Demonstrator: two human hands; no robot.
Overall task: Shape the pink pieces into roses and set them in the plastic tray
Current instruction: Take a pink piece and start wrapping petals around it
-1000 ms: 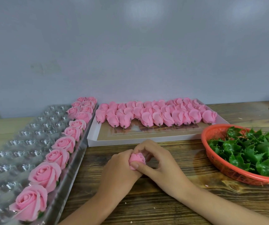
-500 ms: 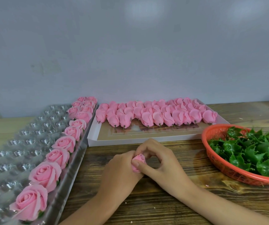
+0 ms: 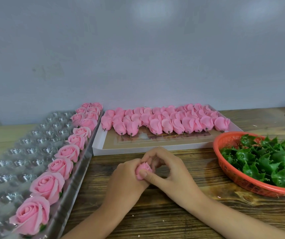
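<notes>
A small pink rose piece (image 3: 143, 170) sits between both hands above the wooden table. My left hand (image 3: 126, 180) grips it from the left and below. My right hand (image 3: 171, 171) pinches it, thumb on its front and fingers curled over its top. Several finished pink roses (image 3: 42, 185) fill the right-hand column of the clear plastic tray (image 3: 17, 152) at the left; more stand at its far end. Unshaped pink buds (image 3: 165, 123) lie in rows in a flat white box (image 3: 138, 149) behind my hands.
An orange mesh basket (image 3: 224, 163) with several green leaf calyxes (image 3: 272, 163) stands at the right. A grey wall rises behind the table. Bare wooden tabletop (image 3: 155, 213) lies in front of my hands.
My fingers have shifted around the pink piece; my right thumb now presses its front and more of its top shows. Both hands stay in the same spot.
</notes>
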